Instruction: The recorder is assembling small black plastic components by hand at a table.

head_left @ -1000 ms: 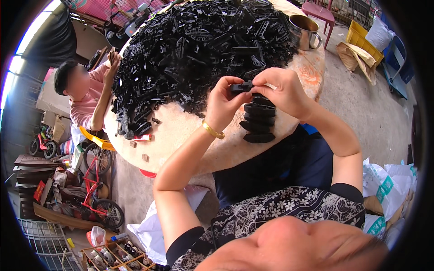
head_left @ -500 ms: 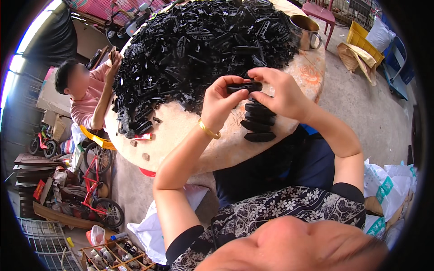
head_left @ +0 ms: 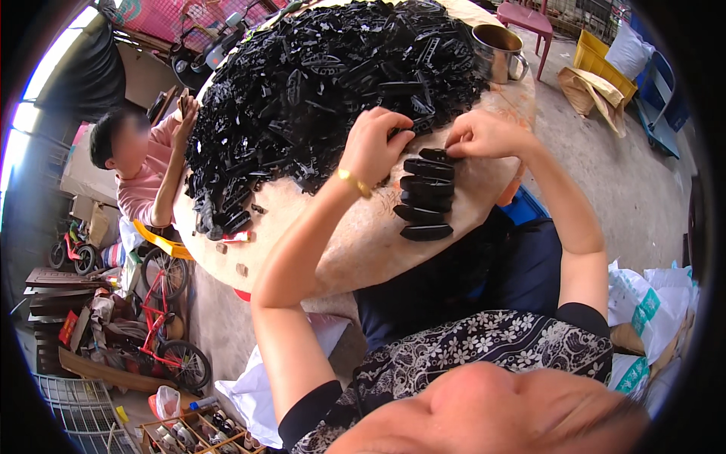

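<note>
Short black plastic pieces, long and rounded at the ends, lie in a stacked row (head_left: 427,203) on the table near its edge. My right hand (head_left: 488,136) pinches the end of the farthest black plastic piece (head_left: 435,155) in that row. At the near edge of the big heap of black plastic parts (head_left: 333,83), my left hand (head_left: 376,144) is closed, thumb and fingers curled together. Something dark shows between those fingers, but I cannot make out whether it is held or part of the heap behind.
A steel mug (head_left: 497,57) stands at the heap's right on the round pale table (head_left: 355,242). Across at the left, another person (head_left: 147,170) in pink holds a piece up. A small red-and-white packet (head_left: 237,237) lies near the left edge. White sacks (head_left: 646,310) are at my right.
My hands have moved apart from the black piece they held together. The right went down to the row, where one more piece lies at the far end; the left drew toward the heap.
</note>
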`<move>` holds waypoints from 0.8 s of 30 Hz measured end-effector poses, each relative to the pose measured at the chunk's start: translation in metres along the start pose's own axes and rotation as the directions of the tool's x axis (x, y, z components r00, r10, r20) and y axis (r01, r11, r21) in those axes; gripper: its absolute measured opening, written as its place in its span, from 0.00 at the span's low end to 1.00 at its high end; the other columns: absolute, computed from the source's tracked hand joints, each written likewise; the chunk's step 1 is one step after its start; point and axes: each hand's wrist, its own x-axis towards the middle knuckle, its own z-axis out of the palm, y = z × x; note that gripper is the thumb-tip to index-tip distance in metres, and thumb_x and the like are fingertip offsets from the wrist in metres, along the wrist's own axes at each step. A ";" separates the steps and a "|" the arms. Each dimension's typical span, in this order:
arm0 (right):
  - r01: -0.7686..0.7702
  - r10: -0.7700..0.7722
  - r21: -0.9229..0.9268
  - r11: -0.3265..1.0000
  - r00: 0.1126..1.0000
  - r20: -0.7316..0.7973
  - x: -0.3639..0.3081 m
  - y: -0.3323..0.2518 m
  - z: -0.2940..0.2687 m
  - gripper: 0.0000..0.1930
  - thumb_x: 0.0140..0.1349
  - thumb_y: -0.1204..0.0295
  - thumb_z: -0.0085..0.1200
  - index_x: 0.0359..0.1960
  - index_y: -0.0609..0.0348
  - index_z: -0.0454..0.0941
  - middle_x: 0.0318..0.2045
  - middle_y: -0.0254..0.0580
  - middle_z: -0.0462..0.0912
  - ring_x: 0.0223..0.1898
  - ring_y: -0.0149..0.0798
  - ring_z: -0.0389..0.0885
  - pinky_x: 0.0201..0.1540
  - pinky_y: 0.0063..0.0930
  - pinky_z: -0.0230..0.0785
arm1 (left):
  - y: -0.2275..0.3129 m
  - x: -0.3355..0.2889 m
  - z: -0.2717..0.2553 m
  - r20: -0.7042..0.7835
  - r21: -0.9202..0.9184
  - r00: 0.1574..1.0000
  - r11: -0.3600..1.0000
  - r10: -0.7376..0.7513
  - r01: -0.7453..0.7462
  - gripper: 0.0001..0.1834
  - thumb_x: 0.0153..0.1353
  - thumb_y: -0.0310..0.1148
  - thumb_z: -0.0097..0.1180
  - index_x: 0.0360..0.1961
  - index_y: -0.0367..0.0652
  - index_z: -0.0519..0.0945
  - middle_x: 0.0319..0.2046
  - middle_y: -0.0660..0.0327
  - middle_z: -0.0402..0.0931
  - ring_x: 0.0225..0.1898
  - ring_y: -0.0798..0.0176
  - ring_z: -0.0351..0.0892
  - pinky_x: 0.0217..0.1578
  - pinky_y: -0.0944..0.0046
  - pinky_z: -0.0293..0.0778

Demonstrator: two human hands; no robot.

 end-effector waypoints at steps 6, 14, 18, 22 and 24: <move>-0.037 -0.049 -0.309 0.950 0.962 -0.267 0.006 0.009 0.005 0.11 0.53 0.65 0.60 0.31 0.60 0.81 0.29 0.46 0.78 0.31 0.43 0.79 0.33 0.33 0.70 | 0.007 0.038 0.024 0.166 0.519 0.985 0.854 -0.052 -0.042 0.15 0.46 0.40 0.65 0.31 0.41 0.83 0.39 0.53 0.74 0.46 0.50 0.69 0.47 0.60 0.71; -0.082 -0.258 -0.573 0.815 0.835 -0.487 0.015 0.029 0.020 0.10 0.53 0.68 0.56 0.36 0.57 0.77 0.29 0.43 0.78 0.36 0.46 0.80 0.38 0.37 0.73 | -0.010 0.033 0.026 0.016 0.418 0.995 0.904 0.096 -0.094 0.08 0.43 0.29 0.64 0.23 0.40 0.77 0.28 0.55 0.77 0.38 0.51 0.73 0.41 0.56 0.70; -0.078 -0.349 -0.657 0.750 0.796 -0.494 0.019 0.035 0.023 0.07 0.53 0.72 0.54 0.34 0.56 0.77 0.28 0.43 0.78 0.33 0.45 0.79 0.37 0.36 0.73 | -0.019 0.023 0.006 -0.188 0.159 0.981 0.984 -0.049 0.080 0.10 0.48 0.29 0.65 0.30 0.37 0.78 0.27 0.57 0.78 0.31 0.61 0.76 0.32 0.64 0.72; -0.081 -0.378 -0.715 0.694 0.805 -0.458 0.020 0.039 0.024 0.07 0.54 0.73 0.53 0.34 0.57 0.76 0.28 0.43 0.79 0.32 0.45 0.80 0.35 0.35 0.73 | -0.034 0.015 -0.009 -0.130 -0.593 0.908 0.765 -0.398 0.250 0.25 0.56 0.25 0.59 0.54 0.38 0.67 0.39 0.58 0.76 0.36 0.69 0.77 0.34 0.70 0.75; -0.078 -0.359 -0.659 0.748 0.788 -0.501 0.020 0.034 0.023 0.05 0.55 0.74 0.51 0.34 0.59 0.75 0.30 0.44 0.80 0.32 0.46 0.80 0.35 0.35 0.74 | -0.035 0.005 -0.013 -0.020 -0.827 0.896 0.511 -0.444 0.235 0.24 0.58 0.24 0.56 0.56 0.38 0.66 0.41 0.57 0.76 0.37 0.68 0.78 0.35 0.68 0.77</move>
